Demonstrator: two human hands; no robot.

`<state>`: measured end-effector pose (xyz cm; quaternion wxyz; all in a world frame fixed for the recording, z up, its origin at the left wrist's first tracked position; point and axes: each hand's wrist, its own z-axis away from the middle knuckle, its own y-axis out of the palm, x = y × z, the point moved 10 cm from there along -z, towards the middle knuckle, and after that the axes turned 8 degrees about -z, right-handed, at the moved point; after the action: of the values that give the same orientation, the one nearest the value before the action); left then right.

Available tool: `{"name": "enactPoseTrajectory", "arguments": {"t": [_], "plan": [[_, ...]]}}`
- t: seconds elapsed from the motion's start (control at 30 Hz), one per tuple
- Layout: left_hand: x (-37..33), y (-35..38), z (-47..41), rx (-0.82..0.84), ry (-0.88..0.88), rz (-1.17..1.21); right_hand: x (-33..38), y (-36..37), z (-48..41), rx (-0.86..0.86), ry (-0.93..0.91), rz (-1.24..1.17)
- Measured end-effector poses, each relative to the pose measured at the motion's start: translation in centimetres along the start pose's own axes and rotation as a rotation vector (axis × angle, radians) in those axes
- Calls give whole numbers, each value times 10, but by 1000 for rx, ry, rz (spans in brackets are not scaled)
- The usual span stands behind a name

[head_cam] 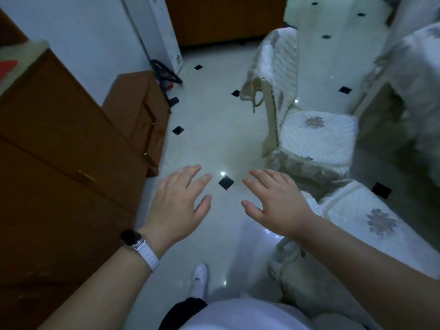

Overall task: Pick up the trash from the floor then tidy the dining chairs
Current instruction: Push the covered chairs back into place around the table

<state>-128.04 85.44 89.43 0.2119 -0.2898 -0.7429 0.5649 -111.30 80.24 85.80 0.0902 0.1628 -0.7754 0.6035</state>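
Observation:
My left hand point(178, 203), with a watch on its wrist, and my right hand point(276, 201) hover side by side over the pale tiled floor point(214, 144), fingers spread and holding nothing. A dining chair point(312, 136) with a white quilted cover stands to the right, facing the covered dining table point(414, 75). A second covered chair point(366, 222) sits close under my right forearm. I see no trash on the floor in view.
A brown wooden cabinet point(59, 148) and a lower one point(138, 110) line the left side. Black-framed items point(166, 75) lean near a white appliance point(162, 32) at the back. My white shoe point(200, 279) is on the floor below.

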Motion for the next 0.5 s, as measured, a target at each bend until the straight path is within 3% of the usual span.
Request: {"name": "enactPoseTrajectory", "arguments": {"t": [0.2, 0.5], "plan": [[-4, 27, -47, -32, 258, 139, -25, -2, 10, 18, 309, 101], [-37, 55, -91, 4, 589, 394, -11, -42, 79, -131, 771, 276]]}}
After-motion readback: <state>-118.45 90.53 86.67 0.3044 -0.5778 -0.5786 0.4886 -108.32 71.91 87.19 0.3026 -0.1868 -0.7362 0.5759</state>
